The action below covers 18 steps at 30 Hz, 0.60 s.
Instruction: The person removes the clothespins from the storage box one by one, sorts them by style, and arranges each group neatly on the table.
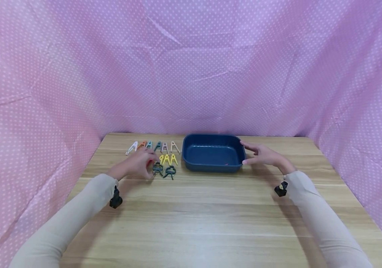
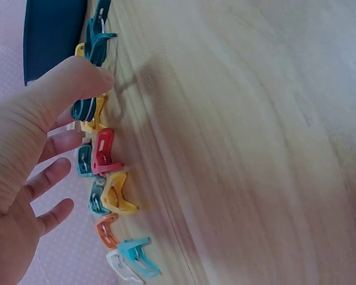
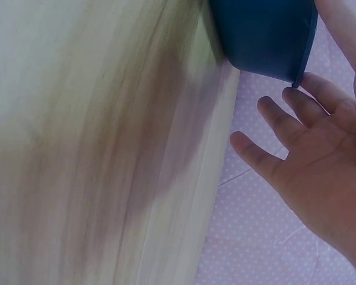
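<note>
At the left part of the table, my left hand [image 1: 142,162] has its thumb and forefinger around a dark green clip [image 2: 85,110], apparently pinching it; the thumb hides part of it. A second dark green clip [image 1: 170,171] lies just to the right. Several yellow clips [image 1: 166,159] sit behind these two, and a red clip [image 2: 104,151] shows beneath the hand. My right hand [image 1: 264,154] is spread, its thumb and fingertips touching the right side of a dark blue rectangular bin [image 1: 212,168].
Behind the left hand runs a row of clips, including a white clip [image 1: 132,147], an orange clip [image 1: 142,144] and a beige clip [image 1: 175,147]. Pink dotted cloth [image 1: 211,74] hangs around the wooden table [image 1: 204,212]. The bin stands near the back edge.
</note>
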Available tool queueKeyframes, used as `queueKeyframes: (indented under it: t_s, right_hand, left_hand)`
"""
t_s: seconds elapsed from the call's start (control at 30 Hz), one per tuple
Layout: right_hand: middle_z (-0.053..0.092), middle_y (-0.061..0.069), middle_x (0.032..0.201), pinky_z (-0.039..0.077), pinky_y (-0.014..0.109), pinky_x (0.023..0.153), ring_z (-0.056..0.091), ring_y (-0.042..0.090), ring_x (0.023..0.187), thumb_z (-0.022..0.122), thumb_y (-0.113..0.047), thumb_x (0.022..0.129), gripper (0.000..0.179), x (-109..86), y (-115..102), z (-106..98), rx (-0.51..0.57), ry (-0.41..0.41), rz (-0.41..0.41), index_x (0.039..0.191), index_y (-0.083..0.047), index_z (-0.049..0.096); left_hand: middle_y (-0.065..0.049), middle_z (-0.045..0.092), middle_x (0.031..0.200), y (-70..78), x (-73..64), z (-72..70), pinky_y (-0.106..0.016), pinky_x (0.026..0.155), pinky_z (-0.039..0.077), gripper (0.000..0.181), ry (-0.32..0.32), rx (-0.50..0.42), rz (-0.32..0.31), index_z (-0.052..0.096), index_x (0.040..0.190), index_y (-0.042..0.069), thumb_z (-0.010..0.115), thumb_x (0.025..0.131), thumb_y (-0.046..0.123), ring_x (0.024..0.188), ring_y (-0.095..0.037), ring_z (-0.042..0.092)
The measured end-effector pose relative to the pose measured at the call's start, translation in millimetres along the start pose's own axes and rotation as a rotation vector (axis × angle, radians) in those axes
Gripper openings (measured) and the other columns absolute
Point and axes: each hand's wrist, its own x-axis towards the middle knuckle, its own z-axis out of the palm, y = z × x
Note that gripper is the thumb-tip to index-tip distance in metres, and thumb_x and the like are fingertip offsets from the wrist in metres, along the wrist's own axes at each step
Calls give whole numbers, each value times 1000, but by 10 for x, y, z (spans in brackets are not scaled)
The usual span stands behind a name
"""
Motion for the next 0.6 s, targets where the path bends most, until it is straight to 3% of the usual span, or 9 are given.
queueKeyframes:
  t_s: [0.27,0.6]
  right_hand:
    - [21,19,168,25,65,119,21,43,154,78,-29,91,92,24,28,0,9,-6,-13,162,-9,24]
    - [21,21,168,24,65,118,21,44,154,76,-32,92,92,16,26,2,4,-14,-1,163,-11,22]
  left_hand:
    - [-8,69,122,-2,-14,65,-56,107,40,55,3,7,2,74,116,13,90,66,27,120,-34,56]
    - [-6,69,116,70,-31,69,-53,102,39,54,2,-17,9,74,115,11,88,64,26,108,-28,56]
